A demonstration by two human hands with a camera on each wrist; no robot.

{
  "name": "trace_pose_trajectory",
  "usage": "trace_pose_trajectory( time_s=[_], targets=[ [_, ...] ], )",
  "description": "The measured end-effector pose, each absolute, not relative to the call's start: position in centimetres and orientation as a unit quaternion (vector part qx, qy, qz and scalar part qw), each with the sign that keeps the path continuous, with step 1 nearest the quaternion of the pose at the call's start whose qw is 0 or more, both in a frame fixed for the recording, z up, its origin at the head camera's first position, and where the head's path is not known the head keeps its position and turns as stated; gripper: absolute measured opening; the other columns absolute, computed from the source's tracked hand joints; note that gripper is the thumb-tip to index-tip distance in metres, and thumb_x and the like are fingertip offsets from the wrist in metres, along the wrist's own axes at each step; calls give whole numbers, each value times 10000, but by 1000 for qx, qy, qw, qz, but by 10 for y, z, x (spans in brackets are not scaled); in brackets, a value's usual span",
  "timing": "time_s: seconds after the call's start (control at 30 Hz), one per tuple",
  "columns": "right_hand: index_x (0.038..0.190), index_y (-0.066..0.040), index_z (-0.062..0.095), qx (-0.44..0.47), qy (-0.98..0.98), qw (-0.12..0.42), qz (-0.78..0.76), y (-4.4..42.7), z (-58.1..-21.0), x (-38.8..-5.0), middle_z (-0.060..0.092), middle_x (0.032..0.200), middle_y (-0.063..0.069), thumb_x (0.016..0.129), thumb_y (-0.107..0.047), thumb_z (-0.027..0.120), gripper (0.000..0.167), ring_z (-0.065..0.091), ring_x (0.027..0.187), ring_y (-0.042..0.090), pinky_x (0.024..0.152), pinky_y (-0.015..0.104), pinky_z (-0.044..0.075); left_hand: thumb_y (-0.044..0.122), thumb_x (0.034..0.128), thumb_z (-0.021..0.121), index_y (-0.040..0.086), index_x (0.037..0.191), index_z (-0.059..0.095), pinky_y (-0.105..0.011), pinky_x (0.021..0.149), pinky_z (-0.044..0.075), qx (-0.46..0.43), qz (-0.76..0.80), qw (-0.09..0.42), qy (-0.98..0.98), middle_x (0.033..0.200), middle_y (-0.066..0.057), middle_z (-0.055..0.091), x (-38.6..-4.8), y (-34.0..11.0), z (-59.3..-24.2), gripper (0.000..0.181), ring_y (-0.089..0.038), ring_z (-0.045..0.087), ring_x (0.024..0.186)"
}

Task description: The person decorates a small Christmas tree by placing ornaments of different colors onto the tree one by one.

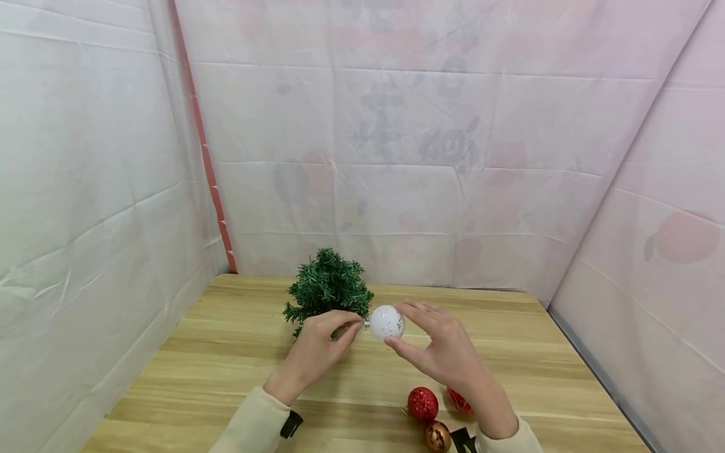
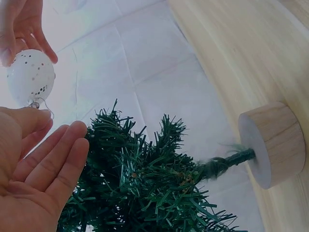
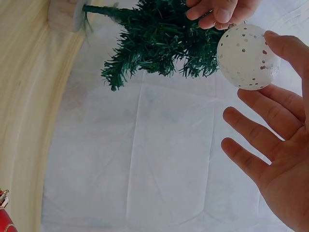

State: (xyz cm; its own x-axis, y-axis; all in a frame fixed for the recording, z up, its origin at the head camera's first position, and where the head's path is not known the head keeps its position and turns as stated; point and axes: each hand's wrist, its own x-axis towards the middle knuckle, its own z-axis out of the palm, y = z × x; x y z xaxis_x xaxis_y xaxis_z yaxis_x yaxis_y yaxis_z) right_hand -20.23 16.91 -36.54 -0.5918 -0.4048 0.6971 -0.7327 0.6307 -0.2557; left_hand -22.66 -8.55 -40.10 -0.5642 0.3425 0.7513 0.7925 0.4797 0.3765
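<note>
head view: white bauble (image 1: 386, 323) up off desk (image 1: 238, 352), beside tree (image 1: 325, 283); left hand (image 1: 320, 345) pinches its hanger (image 2: 35, 104), right hand (image 1: 438, 349) grips its round side; opposed tugging could pull hanger out, slack grip could drop it

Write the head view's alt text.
The left hand pinches a white bauble by its cap end; the right hand holds its opposite side. Behind the left hand, a green tree stands on a table; nearer lie a red bauble and a copper bauble.
</note>
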Motion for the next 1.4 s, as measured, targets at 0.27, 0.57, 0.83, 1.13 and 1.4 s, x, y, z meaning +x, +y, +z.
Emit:
trace_pose_trajectory(
  time_s=[0.27, 0.57, 0.83, 1.13, 1.4],
  targets=[
    [1290, -89, 748, 323, -857, 298, 268, 172, -367, -202, 754, 1275, 173, 805, -258, 929, 545, 725, 1184, 404, 964, 598, 582, 63, 966, 757, 57, 1061, 790, -239, 794, 622, -350, -361, 336, -796, 1004, -43, 805, -226, -85, -395, 101, -128, 772, 895],
    [1327, -82, 712, 335, -854, 291, 272, 174, -370, -204, 789, 1194, 66, 803, -235, 935, 590, 750, 1122, 291, 926, 547, 612, 39, 950, 766, 35, 1064, 787, -236, 797, 622, -363, -360, 365, -778, 1008, -46, 806, -227, -82, -389, 117, -144, 779, 899],
    [1266, -155, 743, 336, -862, 274, 263, 176, -376, -205, 778, 1203, -50, 815, -247, 923, 495, 753, 1065, 202, 894, 495, 623, 31, 946, 770, 39, 1069, 785, -232, 792, 619, -372, -362, 373, -769, 1009, -45, 805, -227, -79, -383, 125, -139, 776, 897],
    [1227, -147, 776, 307, -884, 264, 234, 175, -378, -201, 805, 1138, -28, 811, -316, 927, 473, 763, 1025, 235, 844, 477, 631, 27, 946, 767, 54, 1087, 780, -233, 840, 617, -391, -353, 376, -763, 1039, -62, 806, -229, -76, -377, 144, -161, 782, 951],
    [1188, -151, 792, 302, -890, 257, 224, 175, -377, -200, 813, 1088, -22, 822, -350, 914, 434, 771, 970, 211, 801, 421, 624, 18, 938, 771, 61, 1067, 776, -187, 786, 607, -407, -353, 366, -759, 1023, -66, 802, -228, -70, -373, 136, -159, 782, 928]
  ],
)
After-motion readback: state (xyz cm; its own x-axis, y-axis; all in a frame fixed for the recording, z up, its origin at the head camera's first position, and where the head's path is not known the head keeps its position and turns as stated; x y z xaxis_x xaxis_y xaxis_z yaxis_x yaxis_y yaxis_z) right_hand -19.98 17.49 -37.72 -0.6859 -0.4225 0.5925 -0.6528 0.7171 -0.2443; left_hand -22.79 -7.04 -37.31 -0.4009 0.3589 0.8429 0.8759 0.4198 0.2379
